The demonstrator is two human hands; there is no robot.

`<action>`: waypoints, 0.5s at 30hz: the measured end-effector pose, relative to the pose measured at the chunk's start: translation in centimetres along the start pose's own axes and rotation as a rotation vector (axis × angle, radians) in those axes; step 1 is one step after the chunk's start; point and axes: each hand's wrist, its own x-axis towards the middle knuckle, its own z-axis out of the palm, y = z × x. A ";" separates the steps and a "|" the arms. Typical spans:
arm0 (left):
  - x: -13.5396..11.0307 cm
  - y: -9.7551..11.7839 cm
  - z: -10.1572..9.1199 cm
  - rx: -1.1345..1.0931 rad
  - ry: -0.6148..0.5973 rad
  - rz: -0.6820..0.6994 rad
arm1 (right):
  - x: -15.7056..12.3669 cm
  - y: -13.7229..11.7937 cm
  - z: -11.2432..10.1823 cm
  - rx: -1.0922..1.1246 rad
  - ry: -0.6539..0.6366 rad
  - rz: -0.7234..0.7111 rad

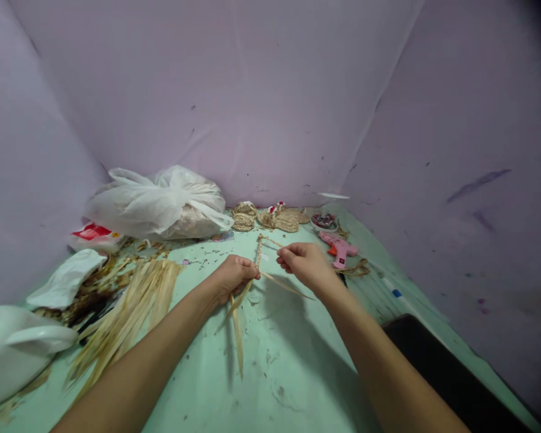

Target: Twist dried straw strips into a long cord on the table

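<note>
Between my hands is a thin braid of dried straw-coloured fibre (259, 249), bent over at its top. My left hand (237, 275) pinches the braid at its lower end, where loose flat strips (237, 337) hang below and another strip sticks out to the right. My right hand (303, 260) is closed, thumb against fingers, on the thin strand that slopes down from the top of the bend. Its fingertips partly hide that strand's end. Both hands are above the pale green surface.
At left lie a bundle of dried strips (148, 294), a white jug (22, 349) and a tied white plastic bag (162, 204). Woven slippers (279, 219) are at the back. A bowl of small pieces (324, 221), a pink glue gun (341, 249) and a black object (442, 367) are at right.
</note>
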 end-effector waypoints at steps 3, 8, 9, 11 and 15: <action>0.1 -0.1 -0.2 0.012 -0.012 -0.009 | 0.2 0.7 1.9 0.254 -0.212 0.222; 0.0 -0.1 -0.3 0.084 -0.045 -0.003 | -0.4 1.0 3.7 0.253 -0.299 0.197; -0.1 0.1 -0.4 0.102 -0.065 0.005 | -0.4 1.1 3.8 0.237 -0.284 0.174; -0.3 0.5 -0.4 0.145 -0.104 -0.001 | -0.1 1.6 3.7 0.230 -0.253 0.137; -0.8 1.3 -0.4 0.354 0.000 -0.102 | 0.2 2.6 3.9 0.231 -0.159 0.119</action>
